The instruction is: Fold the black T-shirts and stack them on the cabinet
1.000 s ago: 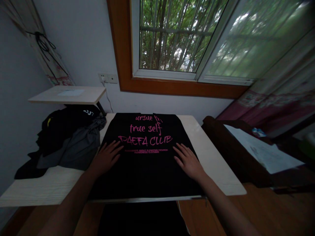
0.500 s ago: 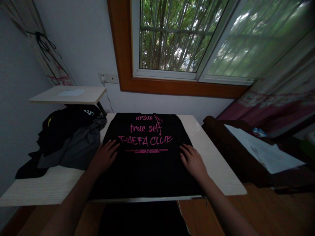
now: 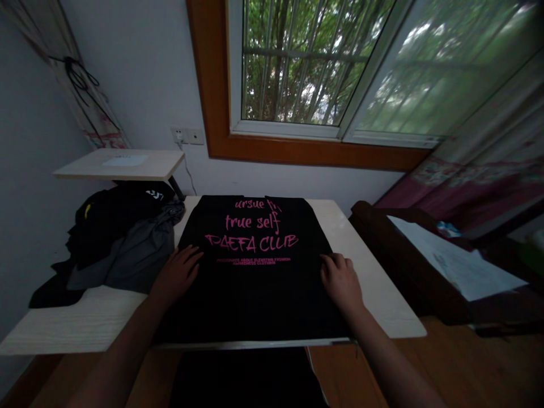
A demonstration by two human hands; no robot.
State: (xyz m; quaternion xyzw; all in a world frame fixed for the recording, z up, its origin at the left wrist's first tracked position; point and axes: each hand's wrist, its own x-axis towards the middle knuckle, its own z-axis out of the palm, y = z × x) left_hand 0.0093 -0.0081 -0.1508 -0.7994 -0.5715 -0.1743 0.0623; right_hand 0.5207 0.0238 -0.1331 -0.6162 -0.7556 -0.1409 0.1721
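A black T-shirt with pink lettering lies spread over the table, folded, its near edge along the table's front edge. On its left side rests my left hand, open, with the fingers a little apart on the cloth. At the right side edge of the shirt is my right hand, its fingers curled in and closed on the cloth there. The thumb and what lies under the palm are partly hidden.
A heap of black and grey clothes lies on the left, partly under a small raised shelf. The pale table reaches past the shirt on the right. Beyond it stands dark brown furniture with a white sheet.
My right hand has shifted slightly right to the shirt's edge, and its spread fingers have curled in. The left fingers have drawn back a little. The shirt lies as before.
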